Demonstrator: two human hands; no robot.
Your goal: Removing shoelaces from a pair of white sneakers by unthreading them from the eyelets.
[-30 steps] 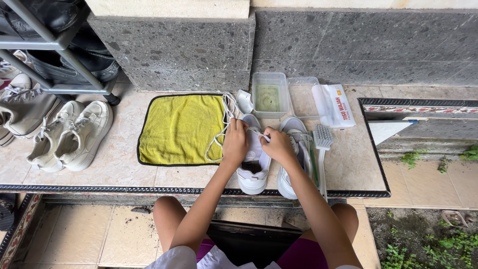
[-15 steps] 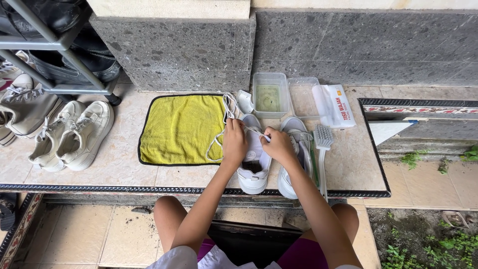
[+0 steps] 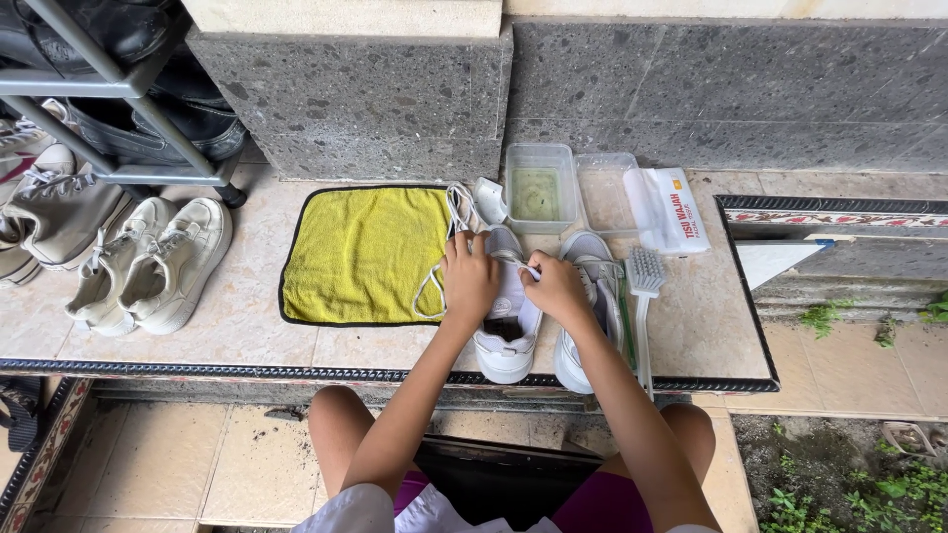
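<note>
I brace my left hand (image 3: 470,278) on the white sneaker (image 3: 507,331), which stands on the tabletop (image 3: 691,326) beside its pair, so it stays steady. My right hand (image 3: 555,286) pinches the lace end (image 3: 531,273) over the eyelets, and the loose lace (image 3: 434,286) trails onto the yellow towel (image 3: 360,255) at 1 side.

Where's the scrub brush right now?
In the head view the scrub brush lies on the tiled ledge, right of the second white shoe, just beyond the right hand and below the tissue pack.
</note>
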